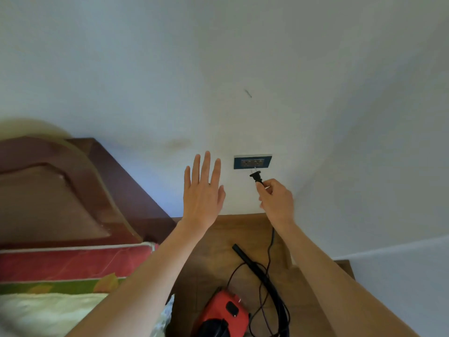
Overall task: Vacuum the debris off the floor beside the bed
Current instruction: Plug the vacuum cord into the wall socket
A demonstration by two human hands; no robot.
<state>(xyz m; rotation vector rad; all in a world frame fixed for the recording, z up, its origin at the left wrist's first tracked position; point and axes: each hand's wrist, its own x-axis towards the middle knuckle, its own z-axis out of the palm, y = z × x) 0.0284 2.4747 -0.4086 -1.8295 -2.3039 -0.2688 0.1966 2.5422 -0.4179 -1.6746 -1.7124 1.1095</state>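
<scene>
Vacuum cleaner first: my small red plastic vacuum cleaner with a black top (222,314) sits on the brown wooden floor (243,227) at the near edge of view, just right of the bed, with its black hose (262,276) curving up and away from it toward the wall. No debris shows on the bit of floor I can see. From the machine a thin black power cord (269,249) rises to my right hand (275,200), whose fingers are curled and pinch the cord just behind the black two-pin plug (256,176). The pins point up at the blue-framed wall socket (252,162) and seem to be just below its right-hand outlet, not yet seated. My left hand (202,190) is spread flat with straight fingers, holding nothing, raised near the white painted wall (170,69) just left of the socket; whether it touches the wall I cannot tell. To the far left stands the dark wooden headboard (60,190), and nearer lies the mattress with red and green patterned covers (73,263). I judge I am at the powering-up step. Next the pins need lining up with the slots and a straight push home, before any cleaning starts.
</scene>
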